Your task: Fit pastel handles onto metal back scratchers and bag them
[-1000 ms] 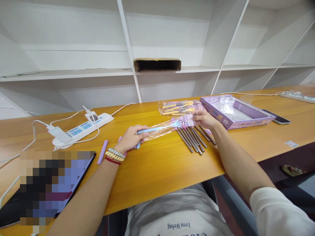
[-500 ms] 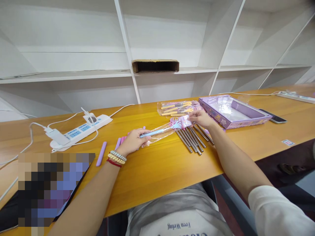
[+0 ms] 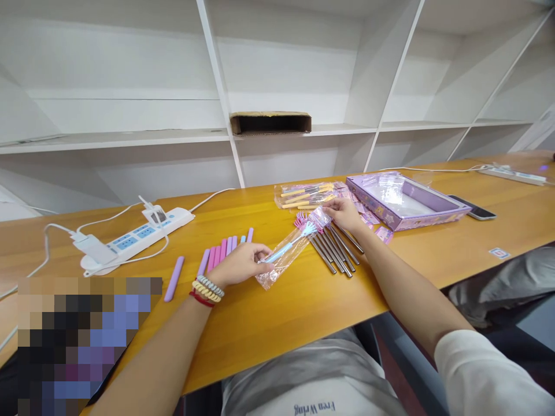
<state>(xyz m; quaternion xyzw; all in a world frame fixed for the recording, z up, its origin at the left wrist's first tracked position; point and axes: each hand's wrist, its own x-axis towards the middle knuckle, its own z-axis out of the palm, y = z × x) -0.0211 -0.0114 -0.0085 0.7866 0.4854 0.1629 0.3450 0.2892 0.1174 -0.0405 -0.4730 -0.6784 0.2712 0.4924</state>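
A light blue back scratcher [image 3: 284, 251] lies inside a clear plastic bag [image 3: 273, 278], slanting between my two hands above the table. My left hand [image 3: 243, 264] pinches the bag around the handle's lower end. At the upper end, beside the claw-shaped head, my right hand [image 3: 344, 214] grips the bag's printed top. Beneath and beside that hand, several metal rods [image 3: 332, 254] with pink claw heads lie in a bunch. Behind my left hand is a row of pink, purple and blue handle tubes [image 3: 212, 258], partly hidden by it. One purple tube [image 3: 174, 279] lies apart.
Bagged back scratchers with yellow handles [image 3: 299, 200] lie at the back, beside a purple display box [image 3: 401, 223] and a phone [image 3: 474, 209]. A white power strip [image 3: 143, 234] with cables is on the left. White shelves hold a cardboard box [image 3: 271, 114].
The bagged back scratcher has swung steeper, its handle end coming right and nearer to me. My left hand has moved right with it, uncovering more of the tubes.
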